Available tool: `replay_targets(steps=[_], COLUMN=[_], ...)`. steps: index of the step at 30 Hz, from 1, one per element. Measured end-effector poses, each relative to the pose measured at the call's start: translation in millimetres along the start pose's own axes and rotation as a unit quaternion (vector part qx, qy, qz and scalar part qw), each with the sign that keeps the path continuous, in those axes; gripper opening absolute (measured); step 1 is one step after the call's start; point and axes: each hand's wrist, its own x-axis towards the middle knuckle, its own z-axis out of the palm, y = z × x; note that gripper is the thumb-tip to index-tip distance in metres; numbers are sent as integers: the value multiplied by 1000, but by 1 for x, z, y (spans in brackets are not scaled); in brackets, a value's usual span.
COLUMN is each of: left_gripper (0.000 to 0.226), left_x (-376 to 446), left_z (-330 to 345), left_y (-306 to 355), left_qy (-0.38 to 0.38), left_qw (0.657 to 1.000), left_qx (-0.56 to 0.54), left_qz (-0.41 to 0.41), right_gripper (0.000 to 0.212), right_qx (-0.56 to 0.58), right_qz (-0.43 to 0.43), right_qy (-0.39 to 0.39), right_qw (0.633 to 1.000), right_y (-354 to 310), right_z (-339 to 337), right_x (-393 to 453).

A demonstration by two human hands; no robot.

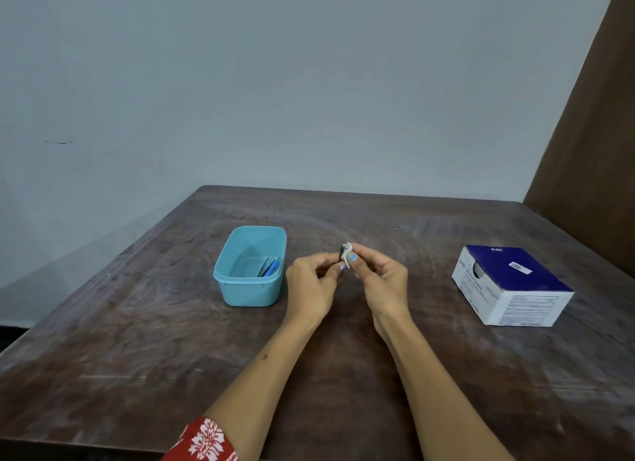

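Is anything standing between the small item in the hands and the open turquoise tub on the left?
Nothing visible does. The left hand and right hand pinch the small item; only bare table lies between it and the tub, which has no lid on.

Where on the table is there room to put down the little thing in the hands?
Bare table lies between the right hand and the blue-and-white box, along the far edge behind the teal tub, and across the wide near side. The tightest spot is between the teal tub and the left hand; both hands pinch the little metal thing.
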Motion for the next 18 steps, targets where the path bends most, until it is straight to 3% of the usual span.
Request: replay_targets(steps=[18], left_gripper=[21], left_x=[1], left_z=[0], left_y=[-4], left_qy=[-71], left_qw=[997], left_qx=[-21], left_qz=[-37], right_gripper=[16], right_qx=[-24], right_qz=[25], right_qy=[10], right_qw=[999], right_y=[7], right_z=[-2], right_x=[4])
